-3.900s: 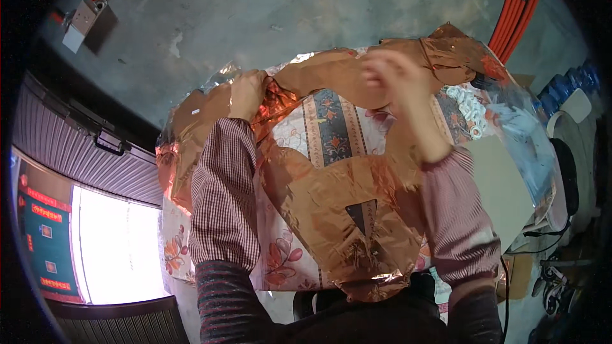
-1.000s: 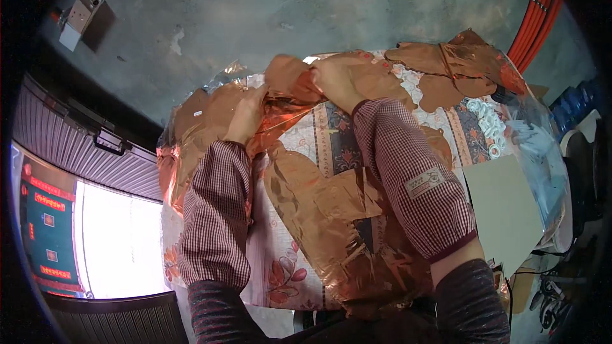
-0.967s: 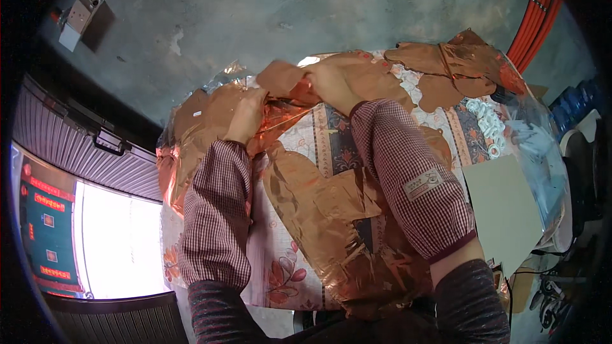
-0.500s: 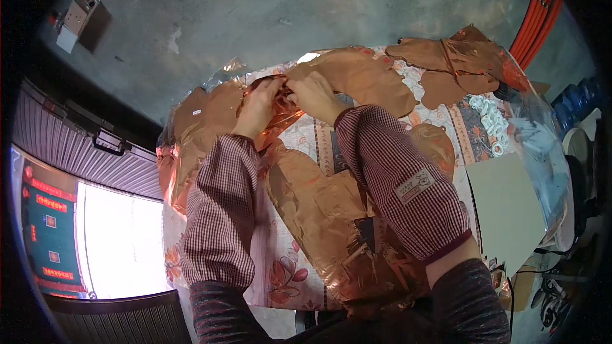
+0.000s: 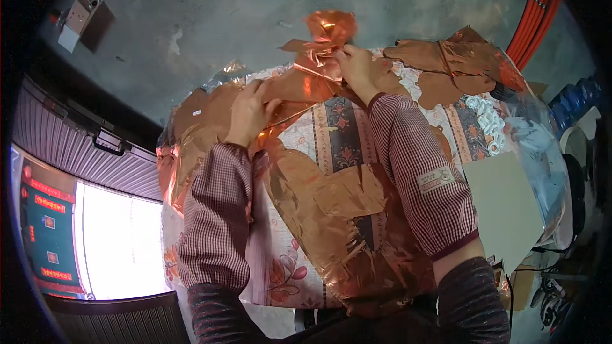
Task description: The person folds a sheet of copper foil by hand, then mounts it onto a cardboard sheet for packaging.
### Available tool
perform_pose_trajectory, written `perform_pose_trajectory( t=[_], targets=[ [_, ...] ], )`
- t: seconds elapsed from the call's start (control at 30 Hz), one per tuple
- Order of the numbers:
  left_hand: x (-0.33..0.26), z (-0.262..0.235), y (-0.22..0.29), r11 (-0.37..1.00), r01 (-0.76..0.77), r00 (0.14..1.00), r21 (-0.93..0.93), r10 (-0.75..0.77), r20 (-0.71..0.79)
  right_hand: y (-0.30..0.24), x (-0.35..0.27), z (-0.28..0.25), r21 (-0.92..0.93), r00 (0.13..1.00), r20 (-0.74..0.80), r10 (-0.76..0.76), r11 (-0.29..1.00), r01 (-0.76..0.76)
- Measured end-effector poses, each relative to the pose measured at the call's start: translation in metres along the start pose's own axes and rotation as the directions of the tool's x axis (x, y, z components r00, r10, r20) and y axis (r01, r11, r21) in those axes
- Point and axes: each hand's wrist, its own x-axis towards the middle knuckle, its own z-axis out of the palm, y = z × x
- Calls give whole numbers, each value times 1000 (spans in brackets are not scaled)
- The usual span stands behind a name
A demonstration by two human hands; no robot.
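Note:
A shiny copper-coloured foil balloon (image 5: pixel 309 86), flat and creased, stretches between my hands at the table's far side. My right hand (image 5: pixel 358 69) pinches its raised right part, which stands up crumpled and smeared by motion. On its left part, my left hand (image 5: pixel 248 111) has fingers and thumb closed round the foil edge. Another flat foil balloon (image 5: pixel 319 197) lies nearer me on the table, reaching to the front edge. More foil balloons (image 5: pixel 197 121) are spread to the left of my left hand.
The table has a floral cloth (image 5: pixel 296 274). At right lie folded foil balloons (image 5: pixel 459 60), a heap of white coils (image 5: pixel 488 118), a pale board (image 5: pixel 503 210) and clear plastic (image 5: pixel 535 153). A grey wall (image 5: pixel 255 13) rises behind; a bright doorway (image 5: pixel 121 242) is at left.
My right hand has moved right and up, lifting and spreading part of the foil balloon. My left hand has shifted slightly left and down. The hands are now farther apart.

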Motion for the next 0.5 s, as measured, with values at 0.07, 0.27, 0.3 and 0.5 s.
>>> perform_pose_trajectory(
  t=[0.07,0.27,0.3,0.5],
  targets=[
    [18,3,24,997,-72,992,11,72,-107,-11,-2,-7,-118,994,104,-22,992,34],
    [51,-5,63,999,-52,925,-11,44,-378,-12,-20,4,-8,935,152,-320,946,325],
    [59,-9,72,969,-186,937,162,225,-268,-5,-18,0,-98,890,223,-397,900,425],
    [73,-28,69,794,-295,953,532,281,109,-32,-32,-6,-209,788,480,-386,822,530]
  ],
)
